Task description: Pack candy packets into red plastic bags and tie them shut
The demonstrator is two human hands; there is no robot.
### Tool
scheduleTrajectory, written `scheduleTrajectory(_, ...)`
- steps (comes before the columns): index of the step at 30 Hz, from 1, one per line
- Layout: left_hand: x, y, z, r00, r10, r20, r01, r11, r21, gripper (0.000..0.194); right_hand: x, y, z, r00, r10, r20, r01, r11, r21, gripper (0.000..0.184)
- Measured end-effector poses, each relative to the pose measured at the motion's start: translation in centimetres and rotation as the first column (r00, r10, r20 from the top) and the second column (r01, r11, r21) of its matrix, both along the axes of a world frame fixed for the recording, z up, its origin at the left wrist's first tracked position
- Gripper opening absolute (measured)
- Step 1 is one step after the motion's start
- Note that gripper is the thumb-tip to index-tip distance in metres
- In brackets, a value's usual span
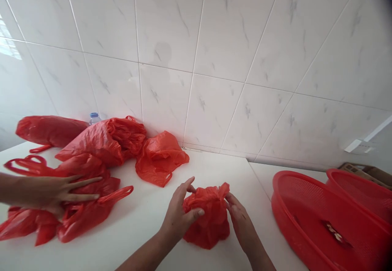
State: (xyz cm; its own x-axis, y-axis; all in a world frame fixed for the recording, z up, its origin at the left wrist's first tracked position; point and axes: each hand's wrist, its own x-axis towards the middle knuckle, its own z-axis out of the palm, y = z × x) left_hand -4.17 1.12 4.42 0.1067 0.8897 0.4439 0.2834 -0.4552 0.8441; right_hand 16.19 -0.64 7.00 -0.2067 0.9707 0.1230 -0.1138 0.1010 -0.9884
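Note:
A small crumpled red plastic bag (210,226) sits on the white table in front of me, bunched up, its contents hidden. My left hand (179,211) curves round its left side, thumb across the front and fingertips at the top. From the right, my right hand (241,222) presses its fingers against the bag near the gathered top. At the far left another person's hand (73,195) lies spread over a heap of red plastic bags (88,218) with loop handles.
Behind the heap lie filled red bags (92,144), a loose red bag (162,156) and a blue-capped bottle (94,118). Two red mesh baskets (283,222) stand on the right, a small packet (335,232) in the nearer one. A cardboard box (367,173) and a tiled wall (220,111) are behind.

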Motion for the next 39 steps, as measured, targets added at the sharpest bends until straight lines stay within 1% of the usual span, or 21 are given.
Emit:
scheduleTrajectory(2,0.4,-0.2,1.2,0.998,0.01,-0.059,-0.008,0.999,0.032,0.041,-0.4,0.2,0.4,0.995,-0.021,-0.095,0.019,1.0,-0.024,0.045)
scheduleTrajectory(5,0.7,-0.6,2.1,0.987,0.054,-0.152,-0.023,0.979,0.203,0.017,-1.0,0.5,0.4,0.976,-0.055,-0.209,0.036,0.995,-0.094,0.033)
scheduleTrajectory(7,0.3,-1.2,2.2,0.977,0.088,-0.196,-0.019,0.944,0.329,0.017,-0.8,0.7,-0.1,0.965,-0.141,-0.222,0.108,0.982,-0.155,0.027)
scheduleTrajectory(9,-0.7,-1.9,1.9,0.96,0.118,-0.253,-0.006,0.914,0.405,0.023,0.1,1.0,-1.0,0.94,-0.281,-0.192,0.242,0.949,-0.202,0.025)
scheduleTrajectory(12,-2.7,-3.0,1.2,0.922,0.151,-0.356,0.013,0.908,0.418,0.028,2.1,1.8,-2.9,0.879,-0.456,-0.138,0.415,0.876,-0.248,0.022)
scheduleTrajectory(14,-3.8,-3.6,0.8,0.905,0.144,-0.399,0.02,0.925,0.379,0.028,3.2,2.2,-4.0,0.862,-0.492,-0.122,0.451,0.855,-0.257,0.021)
scheduleTrajectory(17,-4.2,-4.0,0.2,0.925,0.099,-0.368,-0.002,0.967,0.256,0.026,3.7,2.2,-4.5,0.898,-0.422,-0.126,0.388,0.893,-0.23,0.023)
scheduleTrajectory(19,-3.8,-3.9,0.0,0.946,0.048,-0.322,0.0,0.989,0.148,0.014,3.1,1.9,-4.2,0.941,-0.324,-0.099,0.297,0.93,-0.218,0.032)
scheduleTrajectory(20,-3.5,-3.8,-0.1,0.952,0.018,-0.307,0.016,0.994,0.106,0.029,2.5,1.6,-4.0,0.96,-0.273,-0.061,0.254,0.942,-0.219,0.036)
scheduleTrajectory(22,-2.8,-3.6,-0.3,0.948,-0.05,-0.314,0.081,0.993,0.086,0.087,1.1,1.0,-3.7,0.982,-0.183,0.037,0.187,0.956,-0.227,0.041)
scheduleTrajectory(23,-2.5,-3.6,-0.3,0.936,-0.079,-0.344,0.12,0.988,0.098,0.108,0.2,0.6,-3.6,0.989,-0.132,0.073,0.145,0.962,-0.231,0.042)
scheduleTrajectory(24,-2.3,-3.6,-0.2,0.918,-0.096,-0.386,0.149,0.983,0.11,0.114,-0.7,0.1,-3.5,0.994,-0.07,0.088,0.089,0.967,-0.237,0.042)
scheduleTrajectory(25,-2.2,-3.6,0.0,0.895,-0.103,-0.434,0.17,0.979,0.117,0.107,-1.6,-0.3,-3.5,0.996,-0.005,0.085,0.026,0.969,-0.247,0.041)
scheduleTrajectory(28,-3.1,-3.7,1.1,0.819,-0.122,-0.56,0.185,0.981,0.057,0.049,-3.3,-1.4,-3.7,0.987,0.156,0.033,-0.142,0.957,-0.253,0.042)
scheduleTrajectory(29,-3.9,-3.7,1.5,0.807,-0.117,-0.579,0.163,0.986,0.029,0.037,-3.4,-1.4,-3.8,0.985,0.173,0.027,-0.161,0.957,-0.239,0.043)
scheduleTrajectory(31,-6.3,-3.8,2.1,0.803,-0.077,-0.59,0.089,0.996,-0.009,0.027,-3.1,-1.1,-4.4,0.989,0.144,0.032,-0.132,0.963,-0.235,0.048)
scheduleTrajectory(34,-11.8,-4.0,2.7,0.806,0.072,-0.587,-0.098,0.995,-0.013,0.03,-2.0,0.0,-5.5,0.999,0.049,0.009,-0.043,0.946,-0.321,0.05)
scheduleTrajectory(35,-13.9,-4.1,2.9,0.792,0.119,-0.598,-0.149,0.989,-0.002,0.032,-1.7,0.3,-5.8,0.999,0.046,-0.005,-0.045,0.935,-0.351,0.05)
scheduleTrajectory(37,-17.9,-4.6,3.2,0.729,0.259,-0.633,-0.29,0.955,0.056,0.037,-1.5,0.5,-6.2,0.998,0.052,-0.02,-0.055,0.927,-0.371,0.049)
scheduleTrajectory(38,-19.8,-4.8,3.4,0.674,0.346,-0.653,-0.379,0.92,0.097,0.041,-1.6,0.5,-6.2,0.999,0.043,-0.009,-0.043,0.927,-0.372,0.048)
scheduleTrajectory(39,-21.3,-5.0,3.7,0.594,0.446,-0.669,-0.49,0.86,0.138,0.046,-1.8,0.4,-6.2,1.0,0.027,0.007,-0.023,0.929,-0.37,0.048)
